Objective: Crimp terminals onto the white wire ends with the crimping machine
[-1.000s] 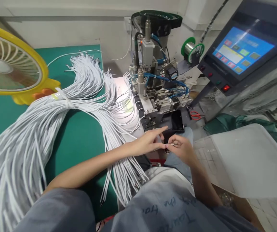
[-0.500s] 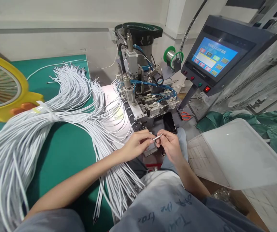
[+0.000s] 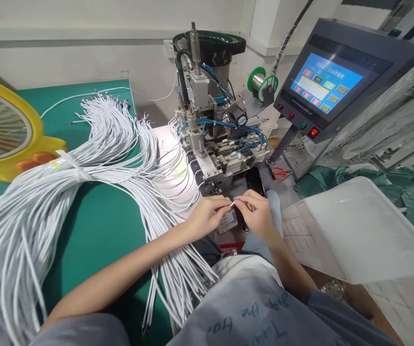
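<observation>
Between my two hands is the end of a white cable [image 3: 232, 203]. My left hand [image 3: 209, 215] pinches it from the left, thumb against fingers. From the right, my right hand [image 3: 256, 211] pinches its tip, which the fingers mostly cover. Both hands are in front of a soldering machine [image 3: 207, 158] with blue air tubes. A large bundle of white cables [image 3: 120, 168] lies left of my hands, tied with a white band [image 3: 72, 168]. Below my hands sits a small pale box [image 3: 227, 223].
A yellow fan [image 3: 33, 134] stands on the green table [image 3: 98, 226] at the left. Right of the machine are a control screen [image 3: 325, 81], a solder spool [image 3: 262, 82] and red-handled scissors [image 3: 279, 173]. A phone [image 3: 255, 181] lies beyond my right hand, and a white plastic bin [image 3: 369, 230] is at the right.
My right fingers have closed in over the cable's tip, so less of it shows between the hands. A vertical cylinder rod on the machine stands higher. The view has shifted slightly.
</observation>
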Action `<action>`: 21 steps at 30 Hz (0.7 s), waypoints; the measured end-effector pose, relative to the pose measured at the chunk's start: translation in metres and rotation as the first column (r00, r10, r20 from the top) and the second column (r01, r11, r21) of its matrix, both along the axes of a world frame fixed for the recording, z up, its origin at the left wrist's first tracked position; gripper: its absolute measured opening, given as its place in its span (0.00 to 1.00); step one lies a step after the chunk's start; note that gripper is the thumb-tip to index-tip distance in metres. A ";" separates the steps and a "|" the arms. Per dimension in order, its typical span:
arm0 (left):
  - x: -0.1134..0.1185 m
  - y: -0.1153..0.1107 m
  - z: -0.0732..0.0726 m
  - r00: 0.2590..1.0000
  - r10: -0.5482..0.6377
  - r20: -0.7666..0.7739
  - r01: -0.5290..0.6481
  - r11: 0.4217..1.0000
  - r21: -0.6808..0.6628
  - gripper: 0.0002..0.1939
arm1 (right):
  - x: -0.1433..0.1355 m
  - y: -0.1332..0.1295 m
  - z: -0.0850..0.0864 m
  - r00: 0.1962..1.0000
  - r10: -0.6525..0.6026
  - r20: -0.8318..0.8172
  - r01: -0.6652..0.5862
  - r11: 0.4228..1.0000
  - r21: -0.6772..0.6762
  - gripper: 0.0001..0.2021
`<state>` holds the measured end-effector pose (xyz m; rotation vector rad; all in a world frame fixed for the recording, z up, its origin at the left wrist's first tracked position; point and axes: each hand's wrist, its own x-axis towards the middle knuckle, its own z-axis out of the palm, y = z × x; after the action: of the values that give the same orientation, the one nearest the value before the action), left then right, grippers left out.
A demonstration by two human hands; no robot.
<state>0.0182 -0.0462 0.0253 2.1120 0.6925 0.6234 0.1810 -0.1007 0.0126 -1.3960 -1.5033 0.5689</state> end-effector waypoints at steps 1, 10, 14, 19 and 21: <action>-0.001 0.001 -0.001 1.000 0.014 -0.020 -0.013 0.997 0.070 0.13 | 0.001 0.001 0.002 0.999 0.020 0.043 -0.020 1.000 -0.017 0.10; 0.001 -0.003 0.001 0.991 0.120 0.064 -0.123 0.991 0.051 0.08 | -0.017 0.008 -0.008 0.966 -0.041 -0.257 0.044 0.999 0.004 0.12; 0.002 -0.005 0.002 0.978 0.160 0.135 -0.164 0.986 0.019 0.10 | -0.033 0.007 -0.015 0.931 -0.104 -0.349 0.127 0.991 0.044 0.14; -0.005 0.002 -0.001 0.994 0.104 -0.016 -0.087 0.897 0.432 0.12 | -0.030 0.008 -0.009 0.983 -0.177 0.054 0.165 0.970 0.177 0.14; -0.010 0.007 -0.001 0.982 0.117 -0.150 0.006 0.767 0.641 0.14 | -0.024 0.009 -0.001 0.963 -0.142 0.228 0.111 0.983 0.145 0.15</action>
<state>0.0087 -0.0392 0.0239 2.8256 0.7088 0.7862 0.1574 -0.0915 0.0113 -1.4840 -1.5939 0.2236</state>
